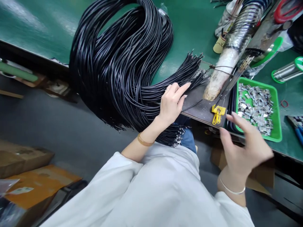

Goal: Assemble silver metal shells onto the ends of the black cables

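Observation:
A thick bundle of black cables (123,66) lies looped on the bench, its stripped ends (197,60) fanned out to the right. My left hand (171,102) is over this bundle, with its outer fingers curled and the index finger stretched forward. A single black cable (193,106) runs out from under it; the grip appears closed on that cable, though the contact is hidden. My right hand (247,143) is held in front of the bench edge, thumb and index finger apart, with nothing between them. Near its fingertips is a yellow clip (218,114) on a dark board (197,110).
A green tray (276,126) holds many small metal connector shells (257,107). Above the board hangs a wrapped duct (227,60). Solder spools (286,71), blue-handled pliers (298,130) and red-handled scissors (281,14) are at right. Cardboard boxes (40,186) stand on the floor.

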Tool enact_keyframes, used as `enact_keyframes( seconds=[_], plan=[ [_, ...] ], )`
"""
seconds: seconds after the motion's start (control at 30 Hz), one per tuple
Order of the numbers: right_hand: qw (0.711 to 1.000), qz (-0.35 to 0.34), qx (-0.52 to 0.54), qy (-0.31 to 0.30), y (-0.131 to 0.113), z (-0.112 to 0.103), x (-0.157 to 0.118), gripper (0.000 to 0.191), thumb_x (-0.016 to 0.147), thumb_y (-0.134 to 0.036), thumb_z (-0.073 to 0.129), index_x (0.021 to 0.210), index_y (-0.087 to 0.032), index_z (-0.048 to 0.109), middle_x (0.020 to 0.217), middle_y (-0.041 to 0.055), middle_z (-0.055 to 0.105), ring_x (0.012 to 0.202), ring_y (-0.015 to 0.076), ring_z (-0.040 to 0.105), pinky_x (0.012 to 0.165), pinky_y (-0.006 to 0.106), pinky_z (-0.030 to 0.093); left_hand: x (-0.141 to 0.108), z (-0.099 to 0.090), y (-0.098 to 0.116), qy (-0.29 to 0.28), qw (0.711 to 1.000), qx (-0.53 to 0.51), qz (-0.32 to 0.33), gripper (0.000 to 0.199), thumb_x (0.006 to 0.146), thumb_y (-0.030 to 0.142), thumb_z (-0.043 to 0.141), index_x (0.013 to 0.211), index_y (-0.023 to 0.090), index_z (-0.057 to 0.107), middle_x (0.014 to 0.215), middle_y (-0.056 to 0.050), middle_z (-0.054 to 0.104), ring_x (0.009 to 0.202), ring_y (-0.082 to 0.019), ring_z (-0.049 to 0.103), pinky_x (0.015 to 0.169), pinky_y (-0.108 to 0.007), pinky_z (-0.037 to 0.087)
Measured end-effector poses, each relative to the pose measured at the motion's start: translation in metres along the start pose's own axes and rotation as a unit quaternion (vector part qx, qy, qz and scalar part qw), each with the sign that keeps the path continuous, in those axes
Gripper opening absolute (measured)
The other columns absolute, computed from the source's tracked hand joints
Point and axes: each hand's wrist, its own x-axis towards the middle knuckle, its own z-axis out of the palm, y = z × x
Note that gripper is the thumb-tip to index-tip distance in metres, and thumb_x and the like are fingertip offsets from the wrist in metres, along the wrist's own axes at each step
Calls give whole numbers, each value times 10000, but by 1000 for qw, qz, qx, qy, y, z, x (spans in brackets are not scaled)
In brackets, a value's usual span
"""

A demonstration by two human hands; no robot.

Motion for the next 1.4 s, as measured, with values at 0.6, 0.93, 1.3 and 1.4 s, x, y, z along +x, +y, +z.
enact_keyframes(
  seconds=[0.6, 0.93, 1.3, 1.4],
  plan=[
    [996, -3, -82, 19, 52, 0, 29, 60, 915, -240, 666, 907, -248, 725, 958, 20, 777, 918, 200, 742, 853, 356, 579, -14, -16, 49, -164, 973, -150, 56, 203, 960, 209, 573, 989, 145, 763, 879, -74, 779, 824, -208, 645, 827, -348, 498],
    [971, 102, -211, -37, 122, -25, 44, 132, 883, -347, 640, 833, -229, 673, 899, 14, 743, 657, 161, 602, 709, 330, 480, -17, -21, 65, -520, 654, -541, -95, 168, 903, 214, 635, 962, 106, 749, 600, -20, 685, 486, -78, 545, 508, -201, 380],
    [966, 93, -240, 4, 124, -9, 54, 74, 842, -272, 673, 785, -229, 653, 728, 41, 676, 641, 186, 583, 658, 350, 414, -12, 3, 55, -260, 619, -649, -358, 278, 796, 333, 760, 934, 134, 624, 561, 40, 606, 384, 1, 255, 407, -196, 103],
    [979, 113, -72, 155, 82, 4, 49, 76, 837, -294, 709, 848, -229, 671, 835, 52, 710, 621, 194, 632, 601, 364, 508, -8, 3, 56, -251, 651, -633, -336, 216, 811, 296, 738, 901, 129, 635, 544, 50, 581, 410, -8, 320, 430, -194, 176]
  ],
)
